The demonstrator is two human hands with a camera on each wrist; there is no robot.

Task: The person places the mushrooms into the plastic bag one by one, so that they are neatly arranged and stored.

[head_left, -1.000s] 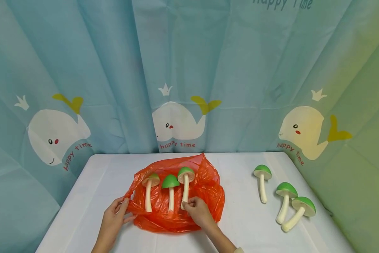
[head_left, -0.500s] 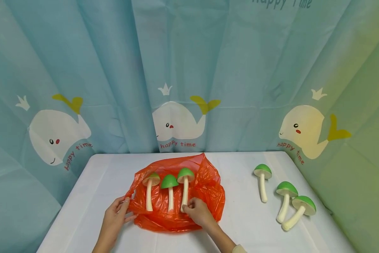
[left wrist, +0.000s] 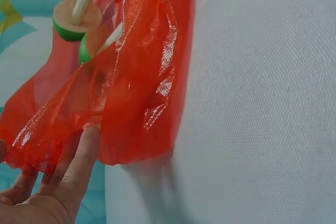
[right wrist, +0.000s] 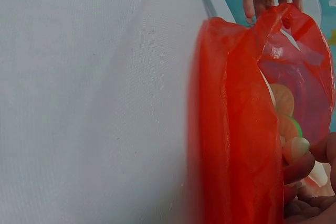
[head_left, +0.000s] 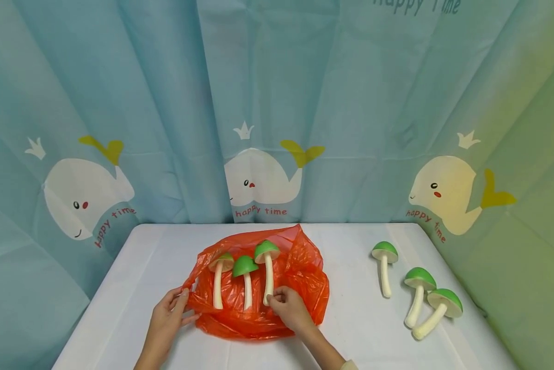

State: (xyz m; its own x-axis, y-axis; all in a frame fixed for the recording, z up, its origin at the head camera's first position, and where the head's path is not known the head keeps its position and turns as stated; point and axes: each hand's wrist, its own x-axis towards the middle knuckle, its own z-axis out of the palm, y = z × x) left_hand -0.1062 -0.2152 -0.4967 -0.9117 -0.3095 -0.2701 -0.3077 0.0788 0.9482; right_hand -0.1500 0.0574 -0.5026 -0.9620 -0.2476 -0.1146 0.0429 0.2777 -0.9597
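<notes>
right mushroom (head_left: 266, 267) shifted left; both hands pinch it and the orange bag (head_left: 300, 272).

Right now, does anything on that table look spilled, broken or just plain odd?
Nothing looks spilled or broken. The orange plastic bag lies crumpled on the white table with three green-capped mushrooms on it. Three more mushrooms lie loose to the right, two of them touching and pointing different ways.

Left hand (left wrist: 47, 192) cut off by left wrist frame edge; orange bag (right wrist: 236, 129) blurs mushrooms inside, right wrist view.
</notes>
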